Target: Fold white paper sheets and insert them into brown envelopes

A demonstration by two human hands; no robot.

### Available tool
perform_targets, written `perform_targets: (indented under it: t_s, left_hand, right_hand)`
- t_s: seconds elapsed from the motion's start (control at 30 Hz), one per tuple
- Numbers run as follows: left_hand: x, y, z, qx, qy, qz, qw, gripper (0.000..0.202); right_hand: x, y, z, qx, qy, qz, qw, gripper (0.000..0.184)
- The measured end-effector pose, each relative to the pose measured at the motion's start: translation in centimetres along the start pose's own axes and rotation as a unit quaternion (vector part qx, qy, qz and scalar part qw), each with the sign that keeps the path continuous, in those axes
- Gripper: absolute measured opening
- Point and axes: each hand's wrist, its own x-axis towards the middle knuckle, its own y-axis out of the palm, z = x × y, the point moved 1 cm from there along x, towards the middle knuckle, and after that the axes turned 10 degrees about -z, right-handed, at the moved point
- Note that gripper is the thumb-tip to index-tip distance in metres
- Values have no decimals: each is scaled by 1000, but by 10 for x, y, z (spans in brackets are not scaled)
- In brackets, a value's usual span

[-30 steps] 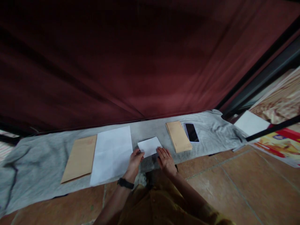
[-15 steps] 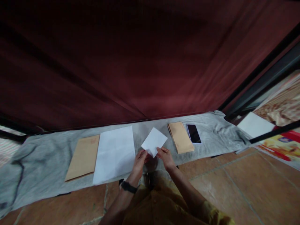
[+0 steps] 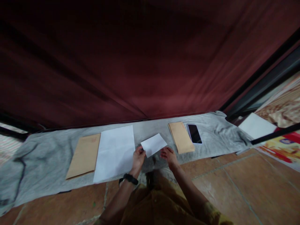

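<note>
My left hand (image 3: 138, 157) pinches a small white paper (image 3: 154, 144) by its left corner, thumb on top. The paper is held tilted over the grey cloth. By its lower right edge is my right hand (image 3: 169, 155), its fingers loosely curled and apart; whether a fingertip touches the paper is hard to make out. A large white sheet (image 3: 114, 153) lies flat left of my left hand, and a brown envelope (image 3: 83, 156) sits beside it. Right of the paper is a small stack of brown envelopes (image 3: 181, 137).
A phone (image 3: 194, 133) lies on the grey cloth (image 3: 215, 134) past the envelope stack. A dark red curtain (image 3: 150, 62) hangs along the back edge. Dark bars (image 3: 269, 68) stand at the right, near a white panel (image 3: 257, 125). Below is a tiled floor (image 3: 234, 187).
The small paper has turned and tilted flatter in my left hand. My right hand has loosened from its lower corner and moved slightly right.
</note>
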Motion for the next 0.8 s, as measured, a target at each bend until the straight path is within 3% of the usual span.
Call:
perform_targets:
  t_s: [0.13,0.23,0.3,0.37,0.47,0.53,0.63,0.8]
  left_hand:
    - [11,-2,-1,53,30,4,998,29]
    - [16,-4,-5,91,46,8,995,29]
    - [18,-5,-8,113,53,9,992,29]
    - [20,-5,-11,131,60,12,989,29]
    - [21,-5,-15,152,70,17,986,32]
    - [21,-5,-16,162,75,18,984,32]
    - [19,-5,-16,175,83,14,981,32]
    - [14,-5,-13,186,97,-5,978,31]
  right_hand:
    - [3,-15,-7,-37,0,-41,998,42]
    - [-8,-25,-6,-133,-117,-45,983,38]
    - [-19,-26,-3,-239,-250,-8,938,39]
    - [-30,-22,0,-331,-352,50,874,42]
    - [-40,-13,0,-423,-429,117,790,45]
    - [-42,-8,-3,-464,-450,134,751,45]
    - [-41,-5,-10,-496,-464,137,721,45]
    - [-37,-6,-16,-504,-475,139,708,46]
